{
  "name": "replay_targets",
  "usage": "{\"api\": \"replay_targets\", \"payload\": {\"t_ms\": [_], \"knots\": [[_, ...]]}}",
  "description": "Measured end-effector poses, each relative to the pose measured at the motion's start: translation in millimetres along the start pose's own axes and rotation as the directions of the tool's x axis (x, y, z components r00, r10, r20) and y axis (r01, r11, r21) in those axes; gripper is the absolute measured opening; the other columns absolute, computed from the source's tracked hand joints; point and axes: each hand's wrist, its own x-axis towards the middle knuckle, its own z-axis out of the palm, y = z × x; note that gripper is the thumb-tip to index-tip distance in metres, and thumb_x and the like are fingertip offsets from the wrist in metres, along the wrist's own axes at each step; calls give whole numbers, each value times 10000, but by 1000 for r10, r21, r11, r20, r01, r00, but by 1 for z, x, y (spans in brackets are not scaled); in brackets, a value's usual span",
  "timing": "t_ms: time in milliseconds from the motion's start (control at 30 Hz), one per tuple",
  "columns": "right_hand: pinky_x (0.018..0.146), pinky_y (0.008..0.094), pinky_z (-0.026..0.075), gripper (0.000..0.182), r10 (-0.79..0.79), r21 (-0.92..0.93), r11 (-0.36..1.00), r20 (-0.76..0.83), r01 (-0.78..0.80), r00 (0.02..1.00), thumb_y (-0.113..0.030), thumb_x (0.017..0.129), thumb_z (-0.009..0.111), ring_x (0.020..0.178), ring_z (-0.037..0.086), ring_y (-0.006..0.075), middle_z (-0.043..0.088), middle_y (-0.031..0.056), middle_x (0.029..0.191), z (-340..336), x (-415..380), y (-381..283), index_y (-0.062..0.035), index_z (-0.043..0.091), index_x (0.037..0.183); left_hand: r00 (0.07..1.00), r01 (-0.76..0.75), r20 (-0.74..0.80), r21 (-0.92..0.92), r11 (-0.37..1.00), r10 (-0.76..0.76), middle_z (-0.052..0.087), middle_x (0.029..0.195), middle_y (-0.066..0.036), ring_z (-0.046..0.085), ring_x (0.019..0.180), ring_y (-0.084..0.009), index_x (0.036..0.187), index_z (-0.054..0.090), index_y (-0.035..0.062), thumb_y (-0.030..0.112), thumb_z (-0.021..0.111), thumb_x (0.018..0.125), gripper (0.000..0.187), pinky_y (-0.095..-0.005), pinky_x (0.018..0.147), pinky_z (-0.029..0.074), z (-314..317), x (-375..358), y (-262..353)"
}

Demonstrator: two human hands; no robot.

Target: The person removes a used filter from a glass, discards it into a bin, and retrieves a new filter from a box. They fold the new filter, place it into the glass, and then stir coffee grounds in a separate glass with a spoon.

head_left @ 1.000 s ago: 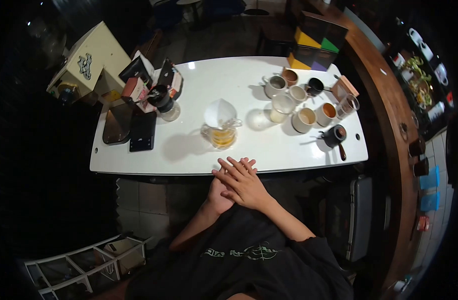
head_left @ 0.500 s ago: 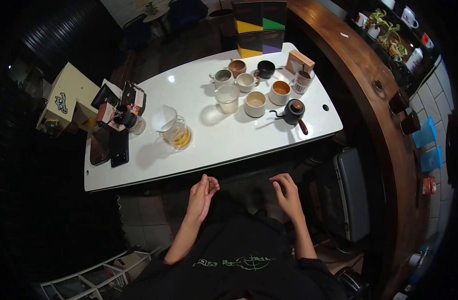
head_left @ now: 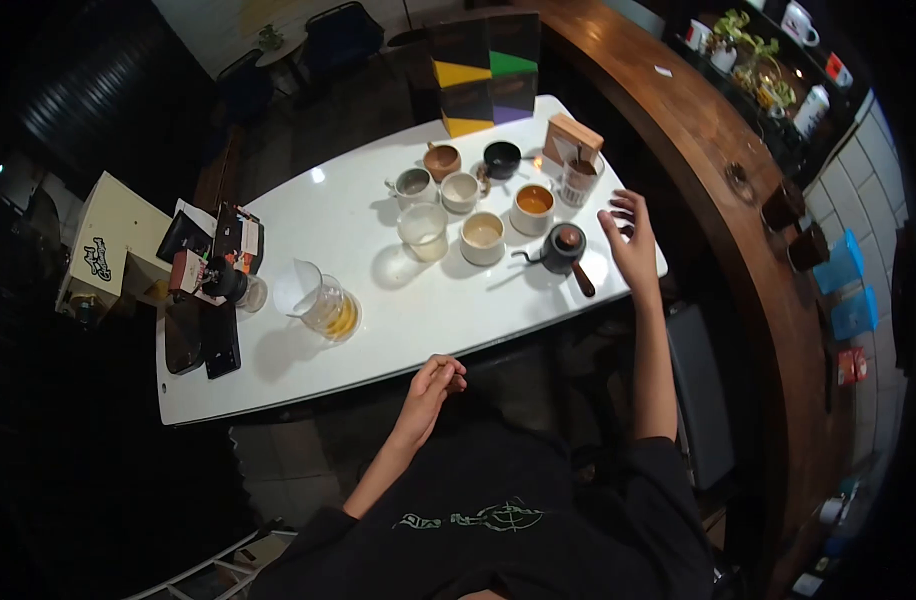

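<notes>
My right hand [head_left: 630, 242] is raised over the right end of the white table, fingers spread and bent, holding nothing. Closest to it are a glass [head_left: 580, 183] with dark contents and a stick-like utensil, and a small black gooseneck kettle [head_left: 564, 248] with a wooden handle. Just off the table's front edge hovers my left hand [head_left: 428, 400], empty, its fingers loosely curled. Left of the kettle stand a cream cup [head_left: 482, 240] and a white cup with an orange inside [head_left: 532, 207]. A glass server [head_left: 336, 312] holds yellowish contents, with a white paper-lined dripper [head_left: 300, 290] at its upper left.
More cups, including a black cup [head_left: 502, 160] and a brown cup [head_left: 442, 160], stand behind a frosted plastic cup [head_left: 423, 235]. A hand grinder [head_left: 224, 280] and dark trays occupy the table's left end. A wooden counter [head_left: 708, 130] curves along the right.
My right hand has risen from in front of the table to above its right end. The left hand stays low, shifted slightly right. The view has turned a little.
</notes>
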Motion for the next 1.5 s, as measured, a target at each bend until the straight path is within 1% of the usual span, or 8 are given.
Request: {"api": "replay_targets", "payload": {"t_ms": [67, 233, 500, 700, 967, 1233, 1400, 1500], "knots": [[945, 429, 481, 631, -57, -314, 949, -53, 38, 997, -317, 855, 769, 1159, 575, 351, 576, 233, 1236, 7, 45, 29, -51, 471, 1344, 999, -19, 49, 54, 998, 16, 570, 1052, -42, 573, 960, -117, 1086, 550, 67, 183, 465, 1055, 147, -284, 890, 461, 2, 16, 11], [1072, 462, 401, 1131, -14, -442, 897, -56, -12, 998, -511, 706, 850, 1283, 459, 466, 418, 325, 1387, 32, 101, 85, -20, 228, 1513, 998, -44, 37, 52, 998, 42, 585, 1051, -13, 575, 948, -87, 1098, 566, 74, 226, 490, 1053, 177, -259, 879, 458, -12, 39, 18], [1085, 454, 386, 1005, 46, -305, 952, 86, -18, 995, -319, 739, 858, 1321, 437, 430, 411, 306, 1410, 57, 105, 106, 2, 259, 1479, 984, -111, -131, 60, 992, 118, 588, 1045, -14, 577, 938, -91, 1092, 568, 74, 221, 496, 1050, 170, -261, 872, 461, -21, 32, 21], [956, 400, 494, 821, 26, -249, 968, 71, -7, 997, -233, 748, 853, 1097, 636, 355, 609, 261, 1200, 59, 107, 106, 52, 388, 1361, 949, -177, -274, -38, 984, 160, 570, 1061, -44, 575, 953, -122, 1085, 558, 62, 178, 455, 1061, 157, -288, 878, 458, 5, 19, 14], [921, 385, 509, 755, -102, -245, 964, 9, 101, 995, -240, 742, 865, 1038, 660, 323, 625, 235, 1154, 35, 101, 89, 48, 454, 1307, 909, -225, -362, -9, 974, 207, 590, 1029, -17, 585, 927, -92, 1090, 575, 65, 197, 498, 1052, 157, -255, 865, 470, 33, 3, 9], [887, 359, 532, 724, -241, -200, 945, 108, 258, 965, -194, 713, 878, 998, 669, 269, 643, 170, 1112, -23, 87, -56, 8, 498, 1296, 773, -409, -391, 295, 864, 499, 573, 1041, -47, 575, 941, -120, 1092, 555, 38, 145, 579, 1001, 142, -281, 897, 461, 70, -1, 30], [869, 360, 523, 772, -320, 40, 945, 337, 326, 886, -217, 666, 900, 979, 651, 252, 648, 153, 1086, -29, 56, -123, 18, 500, 1283, 690, -568, -146, 498, 655, 709, 557, 1215, -89, 576, 1115, -173, 1244, 488, 26, 242, 812, 826, 572, -339, 1014, 450, 107, 2, 64], [904, 376, 521, 840, -400, 178, 915, 510, 361, 762, -298, 647, 912, 1037, 655, 293, 639, 177, 1132, -9, 25, -142, 23, 490, 1298, 730, -492, -35, 666, 561, 682, 509, 1363, -137, 521, 1267, -257, 1389, 391, 38, 331, 882, 725, 877, -409, 1099, 398, 121, -2, 86]]}}
